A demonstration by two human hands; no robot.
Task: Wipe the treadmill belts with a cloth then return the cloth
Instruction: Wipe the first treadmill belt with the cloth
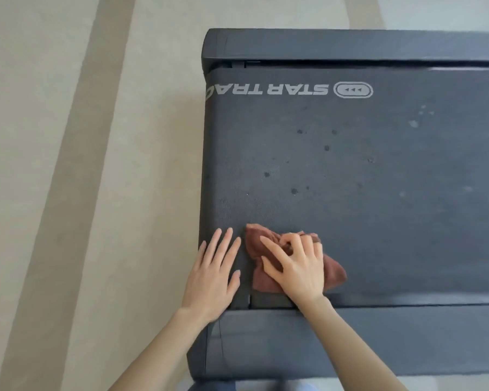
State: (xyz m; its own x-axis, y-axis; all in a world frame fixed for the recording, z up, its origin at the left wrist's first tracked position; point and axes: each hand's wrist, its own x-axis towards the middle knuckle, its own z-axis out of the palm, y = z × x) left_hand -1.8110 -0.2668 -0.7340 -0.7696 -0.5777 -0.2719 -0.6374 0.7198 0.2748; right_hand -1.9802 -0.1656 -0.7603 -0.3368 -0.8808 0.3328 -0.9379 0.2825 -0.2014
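A dark grey treadmill belt [364, 179] fills the right of the head view, with a white logo near its far edge and small dark and pale spots across it. A crumpled brown cloth [256, 244] lies on the belt's near left corner. My right hand [297, 263] presses on the cloth, fingers curled into its folds. Just left of the cloth, my left hand [213, 275] lies flat on the belt's edge with fingers spread, holding nothing.
Grey side rails [350, 340] frame the belt on the near and far sides. The treadmill's end is at the left, beyond it a beige floor [82, 179] with darker diagonal stripes.
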